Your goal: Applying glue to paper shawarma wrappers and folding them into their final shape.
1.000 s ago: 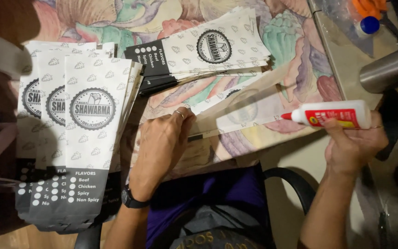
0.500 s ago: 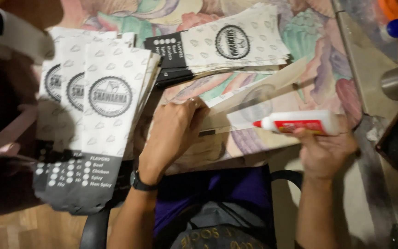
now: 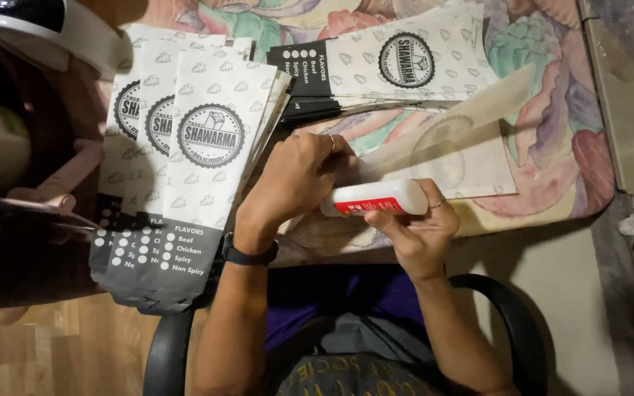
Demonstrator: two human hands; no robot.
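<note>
- right hand (image 3: 418, 233) wraps the glue bottle (image 3: 376, 199) sideways, nozzle aimed at the seam;
- left hand (image 3: 299, 180), fingers curled, pins the paper sheet (image 3: 471, 158) flat;
- finished bags (image 3: 199, 176) stacked beside it.

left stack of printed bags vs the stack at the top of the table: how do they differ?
The left stack lies lengthwise toward the person, dark ends nearest, hanging over the table edge. The top stack lies sideways, dark ends pointing left, fully on the table. Both are fanned white bags with round emblems.
</note>
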